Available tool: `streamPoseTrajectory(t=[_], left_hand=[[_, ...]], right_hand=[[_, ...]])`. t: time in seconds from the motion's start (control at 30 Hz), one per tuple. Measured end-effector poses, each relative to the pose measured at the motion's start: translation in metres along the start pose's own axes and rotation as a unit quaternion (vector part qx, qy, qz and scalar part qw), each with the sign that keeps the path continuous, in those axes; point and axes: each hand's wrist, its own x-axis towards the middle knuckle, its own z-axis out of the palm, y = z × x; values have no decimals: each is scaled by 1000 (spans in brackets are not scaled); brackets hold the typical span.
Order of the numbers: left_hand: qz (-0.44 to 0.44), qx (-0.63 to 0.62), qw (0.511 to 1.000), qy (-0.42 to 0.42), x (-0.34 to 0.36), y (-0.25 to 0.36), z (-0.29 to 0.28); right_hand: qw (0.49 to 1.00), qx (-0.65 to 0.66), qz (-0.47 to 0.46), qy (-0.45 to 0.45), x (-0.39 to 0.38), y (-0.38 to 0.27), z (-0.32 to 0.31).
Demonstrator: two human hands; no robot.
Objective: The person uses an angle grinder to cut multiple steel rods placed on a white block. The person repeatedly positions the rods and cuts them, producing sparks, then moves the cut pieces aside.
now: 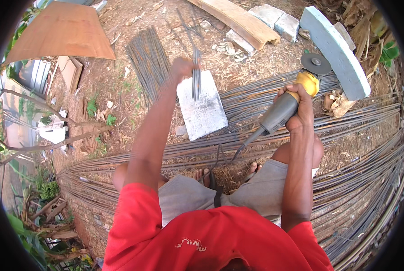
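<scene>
My right hand is wrapped round the body of a yellow and grey angle grinder, its dark cutting disc tilted up and away from the rods. A power cord trails from the tool's rear down between my legs. Out in front, my left hand is closed, slightly blurred, on a small bundle of steel rods. Those rods stand over a pale flat block on the ground; whether their lower ends touch it I cannot tell.
A stack of short cut rods lies left of the block. Long steel rods run across the ground in front of me and beside my legs. A grey-blue slab, a wooden plank and a brown board lie farther off.
</scene>
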Motion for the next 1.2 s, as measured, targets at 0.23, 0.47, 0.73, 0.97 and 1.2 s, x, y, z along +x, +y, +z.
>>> streamPoseTrajectory(t=[0.23, 0.47, 0.73, 0.97, 1.2], left_hand=[[120, -103, 951, 265, 20, 128, -125], [157, -125, 974, -103, -159, 95, -4], [95, -336, 910, -222, -257, 56, 94], [37, -402, 908, -110, -273, 35, 124], [3, -457, 876, -155, -280, 17, 128]], right_hand=[[1000, -20, 10, 1, 9, 1, -4], [1000, -11, 24, 4, 22, 16, 3], [997, -81, 11, 3, 31, 45, 18], [992, -125, -1, 11, 30, 74, 24], [984, -174, -12, 23, 22, 93, 28]])
